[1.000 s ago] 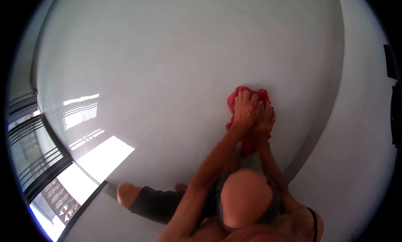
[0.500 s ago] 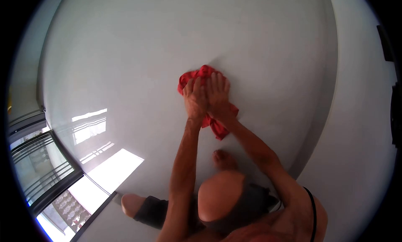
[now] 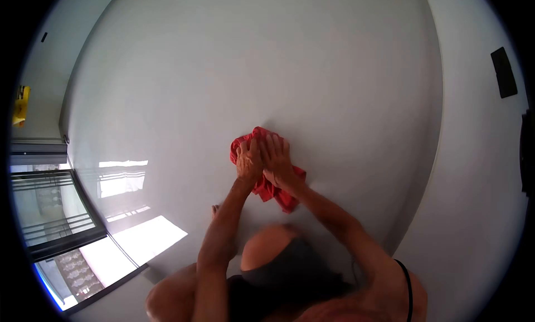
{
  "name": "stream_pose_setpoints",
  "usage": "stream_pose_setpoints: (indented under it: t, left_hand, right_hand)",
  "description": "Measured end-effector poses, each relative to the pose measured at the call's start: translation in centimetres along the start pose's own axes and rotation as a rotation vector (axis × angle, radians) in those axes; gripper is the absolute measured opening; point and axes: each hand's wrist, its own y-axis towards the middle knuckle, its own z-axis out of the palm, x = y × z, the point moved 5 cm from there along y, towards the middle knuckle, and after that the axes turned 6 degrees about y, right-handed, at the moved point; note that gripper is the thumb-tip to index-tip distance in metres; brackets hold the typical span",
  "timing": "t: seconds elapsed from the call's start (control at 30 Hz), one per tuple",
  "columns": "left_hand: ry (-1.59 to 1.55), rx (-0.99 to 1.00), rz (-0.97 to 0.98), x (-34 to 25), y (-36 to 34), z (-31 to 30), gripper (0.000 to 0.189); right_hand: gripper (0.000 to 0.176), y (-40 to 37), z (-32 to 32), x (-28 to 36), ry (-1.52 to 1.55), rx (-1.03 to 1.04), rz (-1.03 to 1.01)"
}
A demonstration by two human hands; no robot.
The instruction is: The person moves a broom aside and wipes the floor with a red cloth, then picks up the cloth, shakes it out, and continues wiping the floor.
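Note:
A crumpled red cloth (image 3: 285, 201) lies on the smooth light-grey floor in front of my knees. My left hand (image 3: 249, 160) presses down on its left part, fingers stretched forward over the fabric. Close beside it, my right hand (image 3: 277, 159) lies flat on the cloth with its fingers extended. The thumb sides of the two hands meet or nearly meet. Loose folds of the cloth stick out past my wrists toward me, and its far edge shows just ahead of the fingertips.
My bent knee (image 3: 266, 248) is close behind the cloth. At the left, a dark-framed glass door or window (image 3: 56, 210) lets in sunlight that makes a bright patch (image 3: 147, 238) on the floor. White walls border both sides; a yellow object (image 3: 21, 106) shows at the far left.
Both hands have drawn the cloth back across the floor toward my body, slightly to the left. My legs have shifted, and the view has turned a little.

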Motion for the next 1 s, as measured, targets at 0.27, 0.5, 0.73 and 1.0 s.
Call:
stream_pose_setpoints:
  t: [0.27, 0.5, 0.73, 1.0]
  left_hand:
    - [0.169, 0.233, 0.493, -6.6, 3.4, 2.9, 0.041]
    - [0.667, 0.866, 0.875, -14.9, 7.7, -8.1, 0.035]
    - [0.169, 0.515, 0.894, -10.1, 7.3, -6.7, 0.053]
    - [-0.055, 0.191, 0.877, -8.6, 4.1, 3.5, 0.067]
  right_hand:
    - [0.067, -4.2, -1.6, -6.0, -0.208, -0.053, 0.192]
    - [0.079, -4.1, -3.2, -6.5, -0.247, -0.106, 0.223]
    - [0.079, -3.8, -3.1, -5.6, -0.289, -0.084, 0.251]
    - [0.069, -9.3, -9.7, -5.1, -0.169, 0.374, 0.258]
